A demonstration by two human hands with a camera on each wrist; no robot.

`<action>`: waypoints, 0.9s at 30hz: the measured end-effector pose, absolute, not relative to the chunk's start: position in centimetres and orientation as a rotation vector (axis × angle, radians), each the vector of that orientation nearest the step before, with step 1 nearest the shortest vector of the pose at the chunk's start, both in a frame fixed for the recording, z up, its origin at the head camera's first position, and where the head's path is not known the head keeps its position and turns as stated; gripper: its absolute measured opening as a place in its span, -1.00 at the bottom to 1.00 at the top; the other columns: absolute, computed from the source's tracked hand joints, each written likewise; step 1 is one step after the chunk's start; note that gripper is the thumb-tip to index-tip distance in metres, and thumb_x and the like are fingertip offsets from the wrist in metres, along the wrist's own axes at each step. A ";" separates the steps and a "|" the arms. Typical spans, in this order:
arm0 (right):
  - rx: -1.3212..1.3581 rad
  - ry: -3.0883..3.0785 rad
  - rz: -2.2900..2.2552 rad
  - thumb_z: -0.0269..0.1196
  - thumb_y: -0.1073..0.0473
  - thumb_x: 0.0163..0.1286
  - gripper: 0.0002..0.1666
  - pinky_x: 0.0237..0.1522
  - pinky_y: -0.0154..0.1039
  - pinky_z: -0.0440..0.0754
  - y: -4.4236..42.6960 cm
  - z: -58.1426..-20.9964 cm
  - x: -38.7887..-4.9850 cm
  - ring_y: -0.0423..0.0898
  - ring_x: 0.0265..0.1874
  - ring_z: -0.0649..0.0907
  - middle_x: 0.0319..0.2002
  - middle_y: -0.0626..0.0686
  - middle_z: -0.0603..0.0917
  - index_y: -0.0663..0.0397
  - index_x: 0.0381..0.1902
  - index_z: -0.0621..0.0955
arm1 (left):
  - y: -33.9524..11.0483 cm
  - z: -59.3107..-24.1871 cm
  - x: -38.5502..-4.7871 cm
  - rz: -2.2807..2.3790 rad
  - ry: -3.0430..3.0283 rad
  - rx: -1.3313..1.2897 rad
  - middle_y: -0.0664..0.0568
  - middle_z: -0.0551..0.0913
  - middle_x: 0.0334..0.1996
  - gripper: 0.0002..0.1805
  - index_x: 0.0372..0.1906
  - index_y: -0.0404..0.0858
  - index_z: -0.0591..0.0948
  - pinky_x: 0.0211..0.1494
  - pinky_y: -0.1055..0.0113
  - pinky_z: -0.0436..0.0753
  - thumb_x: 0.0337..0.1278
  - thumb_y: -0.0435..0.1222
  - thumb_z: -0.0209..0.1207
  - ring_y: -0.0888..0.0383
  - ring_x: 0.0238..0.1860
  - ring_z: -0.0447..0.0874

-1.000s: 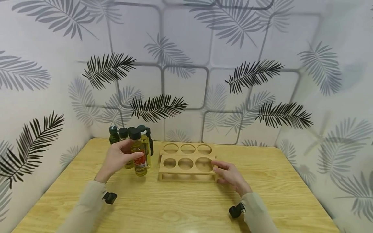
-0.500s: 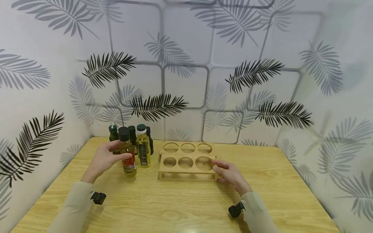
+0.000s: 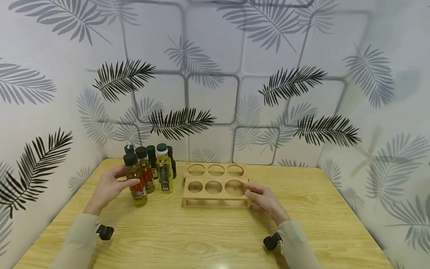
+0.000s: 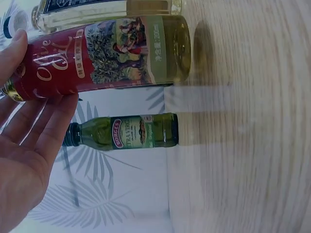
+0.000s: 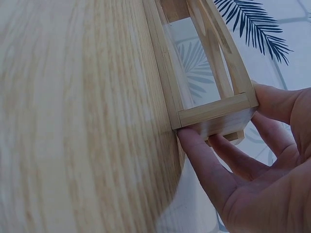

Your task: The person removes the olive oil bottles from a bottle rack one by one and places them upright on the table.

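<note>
My left hand (image 3: 109, 186) holds an olive oil bottle (image 4: 107, 56) with a dark cap and a red label. The bottle leans a little, and its base is at or just above the tabletop. Right beside it stands a similar red-labelled bottle (image 3: 147, 177). A small green bottle (image 4: 131, 132) stands behind, mostly hidden in the head view. At the middle sits a two-tier wooden rack (image 3: 215, 197) with round holes and no bottles in it. My right hand (image 3: 268, 205) grips the rack's right end, thumb at the top corner and fingers against the end piece (image 5: 216, 110).
A clear square bottle (image 3: 164, 173) of yellow oil stands left of the rack, with dark bottles close behind it, one a dark-capped bottle (image 3: 151, 155). The wooden table (image 3: 201, 239) meets leaf-patterned walls (image 3: 215, 93) at the back and sides.
My left hand has carried the red-labelled bottle leftward and slightly toward me, away from the square bottle, uncovering the second red-labelled one. My right hand and the rack have stayed in place.
</note>
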State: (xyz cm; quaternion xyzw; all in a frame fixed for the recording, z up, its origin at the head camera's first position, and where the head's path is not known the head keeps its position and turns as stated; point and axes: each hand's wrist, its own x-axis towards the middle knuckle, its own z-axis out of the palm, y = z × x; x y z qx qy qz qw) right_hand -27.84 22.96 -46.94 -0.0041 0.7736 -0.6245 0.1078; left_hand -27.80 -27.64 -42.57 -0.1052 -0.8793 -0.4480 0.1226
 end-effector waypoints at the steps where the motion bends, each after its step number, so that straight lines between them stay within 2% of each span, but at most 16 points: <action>1: -0.015 2.278 -1.833 0.17 0.16 0.48 -0.45 0.06 0.01 0.65 23.0 -46.9 -27.8 0.18 0.41 0.32 0.46 0.24 0.27 0.07 0.39 0.44 | -27.8 -42.6 -27.9 -1.295 -2.564 -0.307 -0.24 0.59 0.16 -0.37 0.24 -0.32 0.54 0.05 0.20 0.65 0.14 -0.08 0.36 -0.19 0.20 0.52; 4: -0.006 2.276 -1.837 0.18 0.16 0.48 -0.46 0.06 0.01 0.66 23.0 -47.0 -27.9 0.18 0.41 0.32 0.46 0.24 0.27 0.07 0.38 0.45 | -28.3 -42.8 -28.1 -1.291 -2.555 -0.310 -0.22 0.58 0.16 -0.40 0.24 -0.32 0.53 0.10 0.15 0.64 0.19 -0.08 0.33 -0.16 0.20 0.50; 9: -0.010 2.269 -1.847 0.18 0.16 0.47 -0.46 0.05 -0.01 0.66 23.1 -47.3 -28.1 0.17 0.41 0.32 0.45 0.23 0.29 0.07 0.38 0.45 | -29.1 -42.9 -28.5 -1.285 -2.545 -0.306 -0.28 0.53 0.21 -0.42 0.27 -0.34 0.49 0.13 -0.11 0.57 0.26 -0.09 0.27 -0.23 0.22 0.49; 16: -0.004 2.276 -1.849 0.20 0.16 0.45 -0.49 0.00 -0.06 0.68 23.0 -47.5 -28.2 0.15 0.39 0.36 0.43 0.21 0.33 0.02 0.34 0.50 | -30.0 -43.2 -29.1 -1.268 -2.542 -0.270 -0.27 0.49 0.24 -0.40 0.32 -0.33 0.42 0.08 0.06 0.59 0.32 -0.10 0.21 -0.22 0.25 0.45; 22: -0.003 2.267 -1.861 0.21 0.16 0.45 -0.48 0.01 -0.04 0.68 23.1 -47.6 -28.3 0.17 0.41 0.34 0.45 0.21 0.30 0.02 0.35 0.50 | -30.4 -43.4 -29.7 -1.361 -2.536 -0.237 -0.33 0.38 0.30 -0.31 0.43 -0.38 0.28 0.27 -0.21 0.42 0.36 -0.12 0.18 -0.29 0.31 0.34; 27: 0.000 2.257 -1.866 0.20 0.16 0.45 -0.48 0.04 -0.03 0.67 23.2 -47.6 -28.3 0.18 0.42 0.32 0.46 0.21 0.29 0.02 0.35 0.49 | -30.8 -43.5 -30.1 -1.381 -2.535 -0.229 -0.34 0.36 0.30 -0.35 0.43 -0.39 0.26 0.30 -0.23 0.37 0.40 -0.16 0.13 -0.29 0.32 0.31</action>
